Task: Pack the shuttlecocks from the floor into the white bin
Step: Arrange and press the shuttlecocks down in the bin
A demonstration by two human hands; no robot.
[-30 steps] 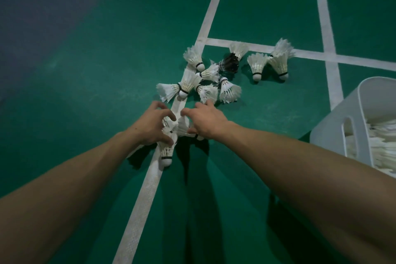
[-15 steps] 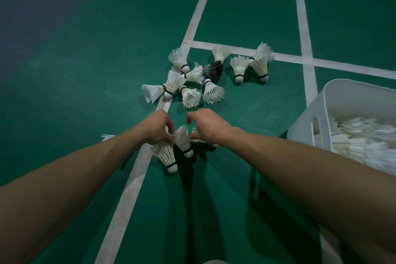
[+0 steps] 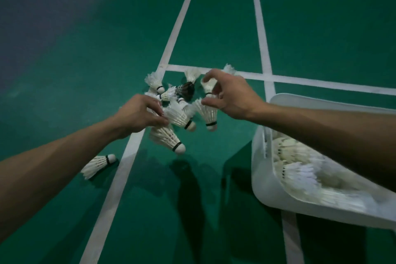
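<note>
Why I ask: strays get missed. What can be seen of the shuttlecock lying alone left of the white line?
The lone shuttlecock lies on its side on the green court floor, left of the white line, apart from the pile. It has a white feather skirt, a black band and a rounded white cork pointing up-right toward the line. Only the floor touches it.

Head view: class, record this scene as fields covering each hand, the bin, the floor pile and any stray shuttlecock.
Left hand: grips two shuttlecocks by the feathers, corks pointing away from the palm
Right hand: seems to pinch one shuttlecock at its feather edge
Bin: white, at the right, holds many shuttlecocks
Pile: several on the green floor beyond the hands, one dark-feathered
Stray: lies on its side, left of the white line
</note>
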